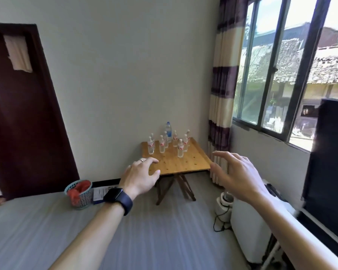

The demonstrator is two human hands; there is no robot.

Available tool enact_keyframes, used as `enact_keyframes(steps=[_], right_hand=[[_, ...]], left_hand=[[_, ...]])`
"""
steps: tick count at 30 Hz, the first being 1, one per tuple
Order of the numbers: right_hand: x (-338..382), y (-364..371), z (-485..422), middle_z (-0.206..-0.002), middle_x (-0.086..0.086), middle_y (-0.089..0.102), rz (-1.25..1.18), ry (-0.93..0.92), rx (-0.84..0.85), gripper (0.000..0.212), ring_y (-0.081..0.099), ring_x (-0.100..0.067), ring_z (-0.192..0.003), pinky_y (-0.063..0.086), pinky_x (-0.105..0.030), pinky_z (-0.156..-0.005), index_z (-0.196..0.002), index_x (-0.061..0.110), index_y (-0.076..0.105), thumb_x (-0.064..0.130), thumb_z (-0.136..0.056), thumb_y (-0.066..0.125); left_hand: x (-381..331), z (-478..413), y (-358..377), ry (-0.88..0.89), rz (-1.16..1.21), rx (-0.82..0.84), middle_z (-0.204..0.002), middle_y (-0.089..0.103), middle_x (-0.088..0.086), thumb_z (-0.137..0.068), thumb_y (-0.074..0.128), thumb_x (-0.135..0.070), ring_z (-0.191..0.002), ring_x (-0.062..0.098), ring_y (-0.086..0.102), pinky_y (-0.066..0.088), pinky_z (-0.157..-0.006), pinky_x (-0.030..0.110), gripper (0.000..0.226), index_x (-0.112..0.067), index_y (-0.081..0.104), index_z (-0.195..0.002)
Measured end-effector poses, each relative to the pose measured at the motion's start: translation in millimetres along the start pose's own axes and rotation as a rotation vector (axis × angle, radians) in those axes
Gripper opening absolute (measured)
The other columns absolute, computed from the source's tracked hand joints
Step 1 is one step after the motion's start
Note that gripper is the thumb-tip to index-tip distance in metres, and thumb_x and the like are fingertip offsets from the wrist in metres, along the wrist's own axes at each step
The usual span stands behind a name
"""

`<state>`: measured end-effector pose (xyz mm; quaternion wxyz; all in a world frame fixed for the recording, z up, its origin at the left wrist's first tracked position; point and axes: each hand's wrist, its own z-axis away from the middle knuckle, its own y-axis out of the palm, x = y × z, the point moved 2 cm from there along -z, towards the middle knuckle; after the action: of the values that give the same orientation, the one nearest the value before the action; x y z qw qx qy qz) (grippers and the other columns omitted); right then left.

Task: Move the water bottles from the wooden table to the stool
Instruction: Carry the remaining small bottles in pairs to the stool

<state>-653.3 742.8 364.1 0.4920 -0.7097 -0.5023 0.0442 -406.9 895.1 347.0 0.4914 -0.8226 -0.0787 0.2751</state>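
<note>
You see eight small water bottles (180,148) and one larger bottle (168,129) on one wooden table (181,162), centre frame.

a blue basket (80,193) of red stuff by the dark door (21,114) — striped curtain (224,82) beside the window (293,71).

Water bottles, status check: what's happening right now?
Left hand and right hand open, empty, fingers spread. Water bottles all upright on wooden table, untouched. Nothing blocking; stool not in view.
</note>
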Motion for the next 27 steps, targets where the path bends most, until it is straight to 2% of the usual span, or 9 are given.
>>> enact_keyframes(steps=[7, 13, 20, 27], right_hand=[[-64.3, 59.9, -89.9, -0.137, 0.011, 0.058, 0.003, 0.047, 0.009, 0.043, 0.043, -0.018, -0.133, 0.032, -0.028, -0.105, -0.134, 0.043, 0.055, 0.057, -0.093, 0.055], [-137.1, 104.1, -189.2, -0.137, 0.01, 0.057, -0.042, 0.051, 0.006, 0.043, 0.043, -0.019, -0.132, 0.034, -0.032, -0.106, -0.133, 0.043, 0.056, 0.058, -0.093, 0.054], [-223.7, 170.2, -288.3, -0.136, 0.005, 0.059, -0.097, 0.078, 0.109, 0.041, 0.045, -0.022, -0.131, 0.037, -0.035, -0.104, -0.132, 0.041, 0.057, 0.056, -0.094, 0.054], [-297.4, 252.8, -354.1, -0.131, 0.003, 0.062, -0.116, 0.128, 0.226, 0.041, 0.051, -0.026, -0.126, 0.041, -0.036, -0.102, -0.129, 0.039, 0.06, 0.057, -0.093, 0.055]], left_hand=[[7.7, -115.7, 71.0, 0.04, 0.018, 0.069, -0.131, 0.06, -0.005, -0.094, 0.058, -0.041, -0.122, 0.019, 0.054, 0.042, -0.095, 0.029, 0.035, -0.032, 0.059, -0.127], [7.8, -225.9, 125.6, 0.024, 0.012, 0.052, -0.13, 0.061, -0.001, -0.094, 0.059, -0.04, -0.121, 0.023, 0.056, 0.046, -0.097, 0.033, 0.035, -0.03, 0.059, -0.127], [21.5, -319.9, 196.5, -0.085, 0.021, 0.082, -0.126, 0.062, 0.001, -0.093, 0.06, -0.038, -0.119, 0.024, 0.056, 0.046, -0.094, 0.032, 0.032, -0.03, 0.062, -0.124], [54.0, -395.7, 297.3, -0.164, 0.042, 0.237, -0.128, 0.061, 0.0, -0.093, 0.058, -0.042, -0.12, 0.023, 0.055, 0.047, -0.097, 0.037, 0.032, -0.033, 0.06, -0.124]])
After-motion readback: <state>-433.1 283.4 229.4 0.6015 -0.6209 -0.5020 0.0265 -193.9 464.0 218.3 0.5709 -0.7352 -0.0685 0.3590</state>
